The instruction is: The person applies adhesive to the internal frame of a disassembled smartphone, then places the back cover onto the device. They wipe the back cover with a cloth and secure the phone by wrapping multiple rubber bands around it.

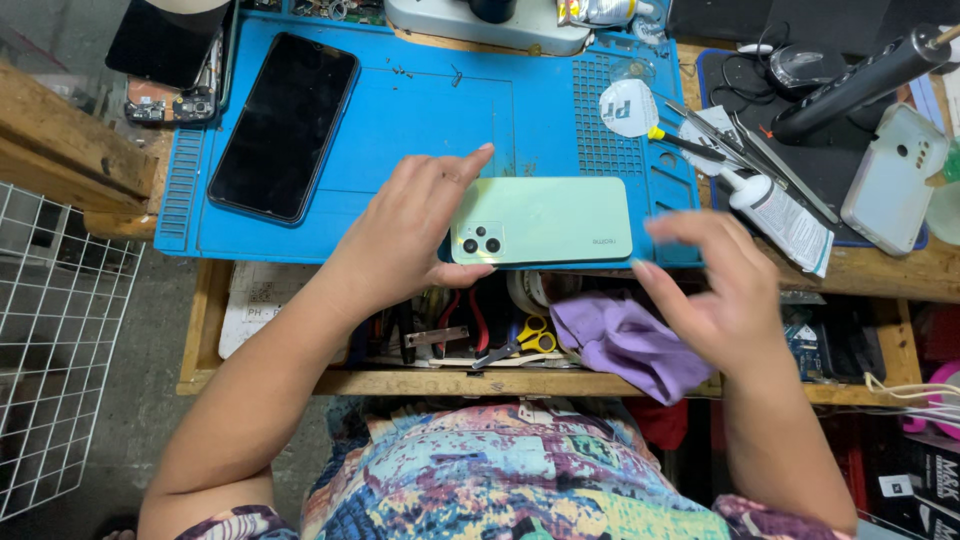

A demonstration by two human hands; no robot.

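Below, the left hand steadies a green phone on the blue mat.

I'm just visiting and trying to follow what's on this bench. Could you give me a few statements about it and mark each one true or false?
1. The left hand grips the camera end of the pale green phone. True.
2. The green phone lies screen up. False: its back faces up, with the camera lenses showing.
3. The right hand is clamped around the green phone. False: it is blurred and open beside the phone's right end; contact cannot be told.
4. A black phone lies on the blue mat, left of the green one. True.
5. A purple cloth sits in the open drawer below the bench edge. True.
6. The yellow-handled scissors lie on the blue mat. False: they are in the drawer.
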